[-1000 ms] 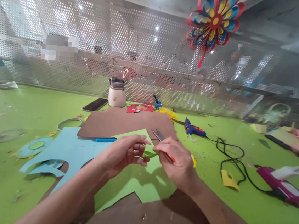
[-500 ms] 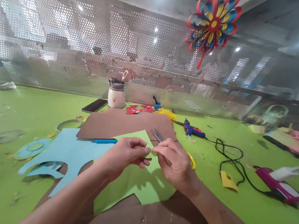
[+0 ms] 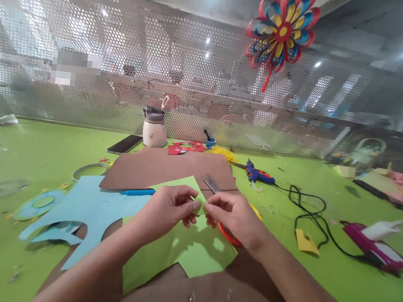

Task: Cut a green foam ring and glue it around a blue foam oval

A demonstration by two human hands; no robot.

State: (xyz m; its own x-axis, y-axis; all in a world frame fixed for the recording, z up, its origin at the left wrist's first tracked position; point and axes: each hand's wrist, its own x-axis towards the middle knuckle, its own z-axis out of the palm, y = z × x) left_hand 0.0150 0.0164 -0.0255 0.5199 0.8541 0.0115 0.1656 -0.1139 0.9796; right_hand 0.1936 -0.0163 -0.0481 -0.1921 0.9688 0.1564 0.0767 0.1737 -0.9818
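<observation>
My left hand (image 3: pixel 171 210) and my right hand (image 3: pixel 233 219) meet above a light green sheet of paper (image 3: pixel 150 256). Between their fingertips is a small piece of green paper (image 3: pixel 201 207), pinched from both sides and partly hidden by the fingers. Scissors (image 3: pixel 211 184) lie just behind and under my right hand; their blades point away from me, and a red handle loop shows below the palm. A blue pen (image 3: pixel 137 192) rests to the left, close to my left hand. Brown cardboard (image 3: pixel 170 169) lies beneath the green sheet.
Cut light blue paper (image 3: pixel 91 206) and a blue paper ring (image 3: pixel 40 204) lie left. Farther back are a phone (image 3: pixel 125 144), a bottle (image 3: pixel 154 129) and a glue gun (image 3: pixel 259 173). Its cable runs to a magenta power strip (image 3: pixel 375 244). A paper flower (image 3: pixel 283 31) hangs above.
My right hand has turned, its fingertips now pinching the small green piece opposite my left hand. More of the scissors' red handle shows. The whole view has shifted slightly.
</observation>
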